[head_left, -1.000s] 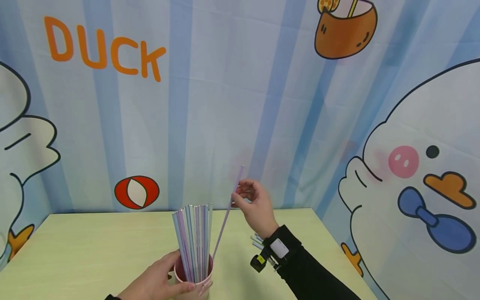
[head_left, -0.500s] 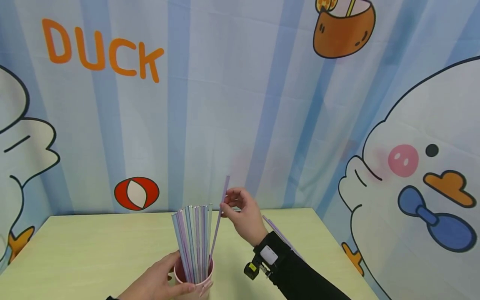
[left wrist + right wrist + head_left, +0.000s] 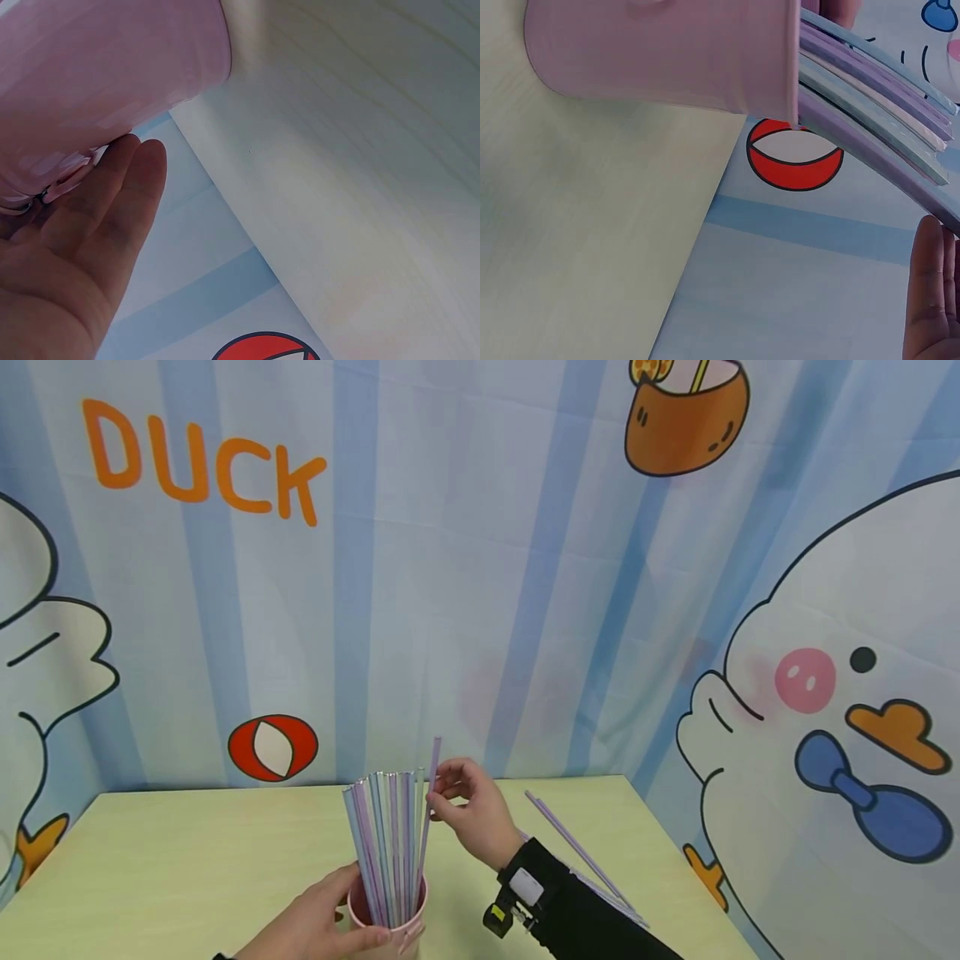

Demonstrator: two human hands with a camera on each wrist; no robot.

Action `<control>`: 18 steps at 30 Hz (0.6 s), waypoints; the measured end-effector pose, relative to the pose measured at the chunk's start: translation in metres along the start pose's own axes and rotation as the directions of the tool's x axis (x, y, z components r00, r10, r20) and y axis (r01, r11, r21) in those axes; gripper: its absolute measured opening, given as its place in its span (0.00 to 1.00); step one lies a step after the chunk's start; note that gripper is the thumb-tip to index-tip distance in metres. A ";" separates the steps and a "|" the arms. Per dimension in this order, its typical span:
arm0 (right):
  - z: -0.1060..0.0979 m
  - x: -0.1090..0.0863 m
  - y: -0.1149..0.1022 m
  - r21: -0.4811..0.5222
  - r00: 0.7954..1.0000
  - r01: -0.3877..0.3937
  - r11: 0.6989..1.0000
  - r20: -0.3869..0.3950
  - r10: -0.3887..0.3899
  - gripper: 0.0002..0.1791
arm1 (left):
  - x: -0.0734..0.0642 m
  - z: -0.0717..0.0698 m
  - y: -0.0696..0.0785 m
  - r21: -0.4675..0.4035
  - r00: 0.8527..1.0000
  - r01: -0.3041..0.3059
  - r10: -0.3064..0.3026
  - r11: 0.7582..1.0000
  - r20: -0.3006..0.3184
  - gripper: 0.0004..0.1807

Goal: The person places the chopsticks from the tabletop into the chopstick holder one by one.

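Note:
A pink cup (image 3: 408, 942) stands at the front of the table, holding a bunch of pale blue, purple and clear drinking straws (image 3: 381, 843). My left hand (image 3: 315, 914) grips the cup from its left side, thumb across the front near the rim; its fingers (image 3: 135, 180) lie along the pink wall in the left wrist view. With thumb and fingertips, my right hand (image 3: 474, 814) pinches a purple straw (image 3: 426, 847) near its upper end. That straw stands almost upright, its lower end inside the cup's right rim. In the right wrist view the straws (image 3: 885, 112) fan out of the cup.
Several loose straws (image 3: 581, 843) lie on the light wooden table (image 3: 225, 852) to the right, partly hidden behind my right forearm (image 3: 577, 902). A printed curtain (image 3: 450, 568) rises behind the table's back edge.
My right hand has moved left and down, lowering the purple straw further into the cup and bringing it closer to the bunch. More loose straws show at right. The left hand stays still.

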State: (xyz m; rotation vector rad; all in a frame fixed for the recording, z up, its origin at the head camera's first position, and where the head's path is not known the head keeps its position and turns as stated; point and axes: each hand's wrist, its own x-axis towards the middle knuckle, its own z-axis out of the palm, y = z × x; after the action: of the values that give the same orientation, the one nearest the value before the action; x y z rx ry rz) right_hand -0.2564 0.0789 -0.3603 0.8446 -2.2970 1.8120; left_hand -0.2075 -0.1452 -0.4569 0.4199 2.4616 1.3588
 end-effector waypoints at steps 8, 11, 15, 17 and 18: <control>0.007 -0.007 0.018 -0.044 0.998 -0.053 0.998 0.020 0.054 0.16 | 0.000 0.000 0.000 0.011 1.000 0.004 -0.004 1.000 -0.004 0.47; 0.009 -0.007 0.034 -0.057 0.997 -0.073 0.996 0.029 0.074 0.16 | 0.000 0.000 0.000 0.021 1.000 0.004 -0.003 1.000 -0.008 0.47; 0.010 -0.010 0.051 -0.076 0.994 -0.095 0.993 0.052 0.099 0.17 | 0.000 0.001 0.000 0.032 1.000 -0.012 0.012 0.999 -0.012 0.46; 0.009 -0.012 0.055 -0.082 0.992 -0.101 0.991 0.061 0.106 0.17 | 0.000 0.001 0.000 0.035 1.000 -0.018 0.019 0.999 -0.014 0.46; 0.009 -0.013 0.057 -0.084 0.992 -0.106 0.991 0.065 0.112 0.17 | 0.000 0.001 0.000 0.034 1.000 -0.018 0.018 0.999 -0.014 0.46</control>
State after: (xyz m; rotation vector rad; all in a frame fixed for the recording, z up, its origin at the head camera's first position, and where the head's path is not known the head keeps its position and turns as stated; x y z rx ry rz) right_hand -0.2698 0.0835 -0.4176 0.7970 -2.4868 1.7440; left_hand -0.2070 -0.1446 -0.4576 0.4431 2.5016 1.3328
